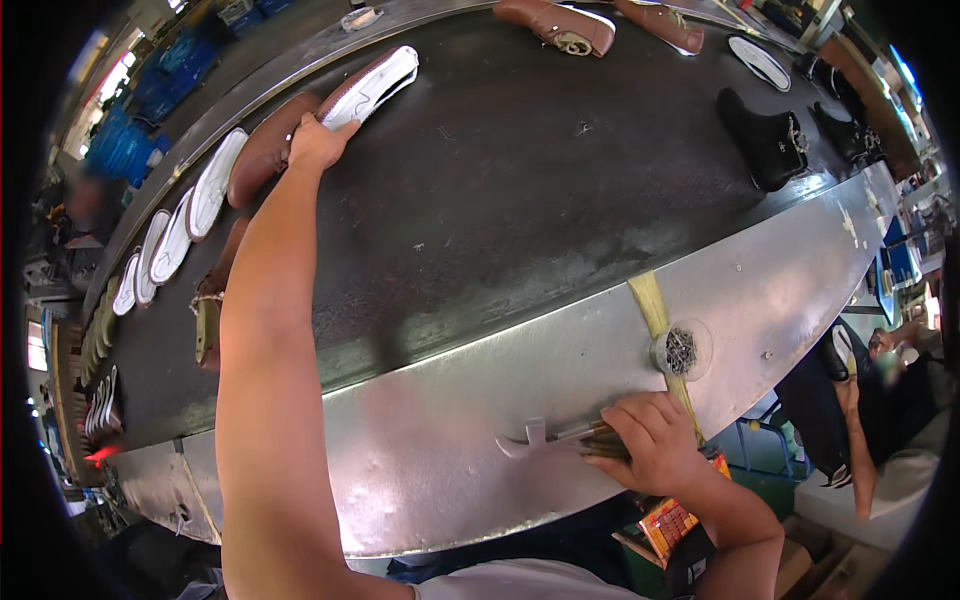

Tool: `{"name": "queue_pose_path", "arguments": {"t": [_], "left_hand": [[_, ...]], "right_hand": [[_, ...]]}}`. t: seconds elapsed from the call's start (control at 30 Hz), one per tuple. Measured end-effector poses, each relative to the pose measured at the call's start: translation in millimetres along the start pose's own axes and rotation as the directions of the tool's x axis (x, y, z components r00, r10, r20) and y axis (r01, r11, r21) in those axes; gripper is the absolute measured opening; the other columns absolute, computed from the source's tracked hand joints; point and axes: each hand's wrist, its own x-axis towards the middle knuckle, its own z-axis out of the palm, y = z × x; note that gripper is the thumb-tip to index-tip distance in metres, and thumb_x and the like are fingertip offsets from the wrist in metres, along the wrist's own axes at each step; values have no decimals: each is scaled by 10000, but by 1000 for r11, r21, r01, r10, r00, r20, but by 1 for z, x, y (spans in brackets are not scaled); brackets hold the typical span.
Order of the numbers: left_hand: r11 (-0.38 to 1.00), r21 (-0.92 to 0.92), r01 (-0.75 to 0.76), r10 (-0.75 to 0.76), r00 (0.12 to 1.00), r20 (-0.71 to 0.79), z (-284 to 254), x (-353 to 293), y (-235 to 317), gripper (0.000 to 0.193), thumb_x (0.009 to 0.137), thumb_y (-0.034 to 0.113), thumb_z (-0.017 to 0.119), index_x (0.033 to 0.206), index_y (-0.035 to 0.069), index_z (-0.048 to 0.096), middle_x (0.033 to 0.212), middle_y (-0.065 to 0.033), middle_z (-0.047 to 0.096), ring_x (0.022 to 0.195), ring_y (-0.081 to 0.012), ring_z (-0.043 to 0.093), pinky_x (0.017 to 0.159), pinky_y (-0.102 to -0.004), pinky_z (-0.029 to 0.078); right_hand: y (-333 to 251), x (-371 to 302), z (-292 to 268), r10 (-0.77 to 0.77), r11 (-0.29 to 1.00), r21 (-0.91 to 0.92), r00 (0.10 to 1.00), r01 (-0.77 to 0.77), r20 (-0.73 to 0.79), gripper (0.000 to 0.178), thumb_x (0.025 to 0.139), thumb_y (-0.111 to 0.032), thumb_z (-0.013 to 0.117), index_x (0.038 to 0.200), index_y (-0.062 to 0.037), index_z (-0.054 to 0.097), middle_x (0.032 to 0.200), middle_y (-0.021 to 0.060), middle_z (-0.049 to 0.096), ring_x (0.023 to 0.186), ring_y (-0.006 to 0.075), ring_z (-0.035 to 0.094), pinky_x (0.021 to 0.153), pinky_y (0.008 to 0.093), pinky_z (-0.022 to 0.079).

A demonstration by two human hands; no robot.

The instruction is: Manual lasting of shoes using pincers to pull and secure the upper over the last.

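Observation:
My left hand [325, 143] reaches across the dark belt, its fingers closed on the near end of a shoe sole [372, 88] with a white face and brown edge. Right beside that hand lies a brown shoe [262, 150]. Resting low over the metal ledge [430, 450], my right hand [650, 440] is wrapped round the handle of a hammer [535, 436], whose metal head points left. A round clear dish of small nails [680, 350] stands just beyond the right hand, on a yellowish strip [650, 305].
Several white soles [217, 185] line the belt's far left side. Another brown shoe [560, 25] lies at the far edge, and black boots [762, 140] stand at the right. A co-worker's arm [858, 450] shows at the lower right, near a dark shoe.

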Motion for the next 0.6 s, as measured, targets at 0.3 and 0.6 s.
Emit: {"name": "queue_pose_path", "arguments": {"t": [0.3,0.6], "left_hand": [[810,-505,298,-39,887,460,-43,-81,-3,454,875,456,715,1013,26,668,727,-27,626,490,-78,507,388,-233,354],[131,-974,184,98,975,198,-158,-460,-92,700,865,375,701,1360,-35,426,1209,-200,603,1004,-303,640,849,-437,534]], "right_hand": [[-3,8,0,-13,1000,5,1000,13,-25,553,726,-339,813,1123,-21,595,1065,131,606,937,314,590,807,433,467],[-7,1,7,-14,1000,-22,994,12,-104,484,782,-307,765,1124,-19,581,1090,152,615,998,362,581,888,460,466]]}}
